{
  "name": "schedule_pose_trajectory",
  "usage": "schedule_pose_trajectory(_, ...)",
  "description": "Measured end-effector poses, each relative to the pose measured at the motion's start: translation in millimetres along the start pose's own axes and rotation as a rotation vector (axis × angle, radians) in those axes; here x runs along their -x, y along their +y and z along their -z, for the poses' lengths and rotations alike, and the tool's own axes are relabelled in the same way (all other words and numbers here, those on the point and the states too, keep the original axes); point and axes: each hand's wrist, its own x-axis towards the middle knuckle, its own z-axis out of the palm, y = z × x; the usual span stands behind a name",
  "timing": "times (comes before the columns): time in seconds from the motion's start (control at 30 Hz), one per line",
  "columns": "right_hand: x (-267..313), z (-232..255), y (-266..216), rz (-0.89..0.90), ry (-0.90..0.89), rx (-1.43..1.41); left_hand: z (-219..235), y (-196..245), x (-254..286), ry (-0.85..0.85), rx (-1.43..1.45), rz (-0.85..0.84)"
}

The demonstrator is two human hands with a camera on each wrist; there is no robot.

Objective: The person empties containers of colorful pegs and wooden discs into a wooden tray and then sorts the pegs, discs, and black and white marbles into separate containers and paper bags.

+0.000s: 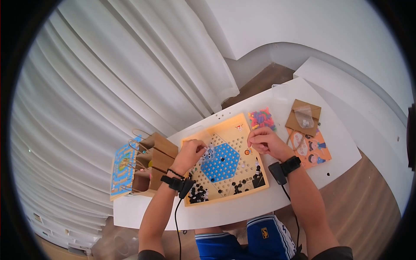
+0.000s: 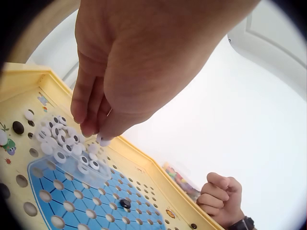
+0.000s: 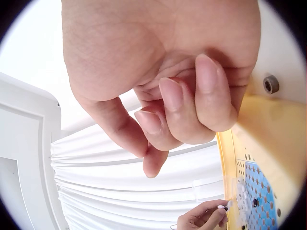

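My left hand (image 1: 190,155) pinches a small white googly eye (image 2: 103,140) between thumb and fingers. Just below those fingertips, a clear plastic container (image 2: 98,178) holds many more googly eyes (image 2: 61,136). It sits on a yellow-framed game board (image 1: 255,187) with rows of holes and a blue hexagon (image 1: 226,162) in the middle. My right hand (image 1: 268,142) is raised over the board's right edge, its fingers curled into the palm and the thumb against the index finger. Nothing shows in its grip in the right wrist view (image 3: 163,105).
Black and white pieces (image 1: 198,195) lie heaped in the board's near-left corner. Brown paper bags (image 1: 160,147) stand at the left. Beyond the board are colourful small pieces (image 1: 261,118) in a packet; at right lie a brown envelope (image 1: 299,110) and an orange booklet (image 1: 318,151).
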Motion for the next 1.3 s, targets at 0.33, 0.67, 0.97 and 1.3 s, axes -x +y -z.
schedule_pose_trajectory(0.33, -0.8, 1.1, 1.2, 0.002, -0.009, -0.02, -10.8, 22.4, 1.4, 0.048, 0.029, -0.073)
schedule_pose_trajectory(0.67, 0.7, 0.2, -0.5, -0.006, -0.001, -0.021, -64.3, 88.3, -1.5, -0.193, 0.136, -0.282)
schedule_pose_trajectory(0.97, 0.6, 1.1, -0.7, -0.009, -0.018, -0.01, -75.7, 92.1, -8.3, -0.218, 0.158, -0.336)
schedule_pose_trajectory(1.3, 0.0, 0.0, -0.1, -0.005, 0.003, -0.013, -72.3, 107.9, -6.8, -0.207, 0.239, -0.442)
